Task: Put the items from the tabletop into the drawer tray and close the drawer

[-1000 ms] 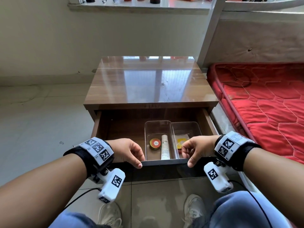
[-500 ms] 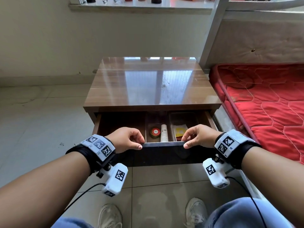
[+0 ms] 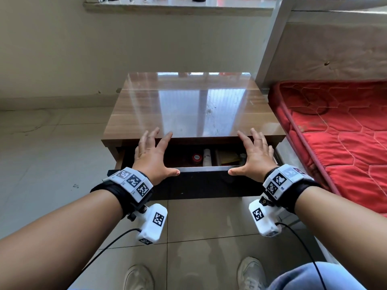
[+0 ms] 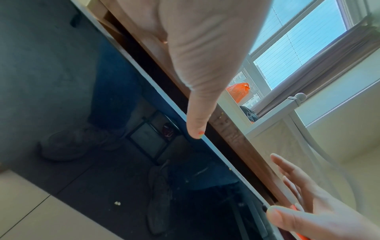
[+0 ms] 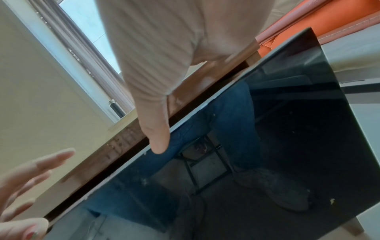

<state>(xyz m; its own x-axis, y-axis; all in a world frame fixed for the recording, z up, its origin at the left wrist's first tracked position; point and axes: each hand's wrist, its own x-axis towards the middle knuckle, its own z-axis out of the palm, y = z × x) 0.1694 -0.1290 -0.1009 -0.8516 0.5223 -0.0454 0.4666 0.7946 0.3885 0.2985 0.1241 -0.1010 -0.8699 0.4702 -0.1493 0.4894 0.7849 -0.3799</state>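
The drawer's glossy black front (image 3: 205, 185) stands a short way out from the wooden bedside table (image 3: 188, 105). In the gap I see the tray with a round red tin (image 3: 196, 158), a white tube (image 3: 206, 157) and a yellow item (image 3: 229, 159). My left hand (image 3: 154, 152) and right hand (image 3: 254, 152) are spread flat with straight fingers over the drawer's top edge. Each thumb lies along the front's rim, the left thumb (image 4: 197, 120) and the right thumb (image 5: 157, 138) clearly against it. Neither hand holds anything.
A bed with a red quilted mattress (image 3: 339, 143) and a white metal frame post (image 3: 274, 38) stands close on the right. A window sill with small jars (image 3: 178, 3) runs along the far wall. Tiled floor (image 3: 52, 155) lies to the left, my shoes (image 3: 139, 277) below.
The drawer has slid most of the way into the table. Both hands went from curled on the front's top edge to flat and spread, pressing the front inward.
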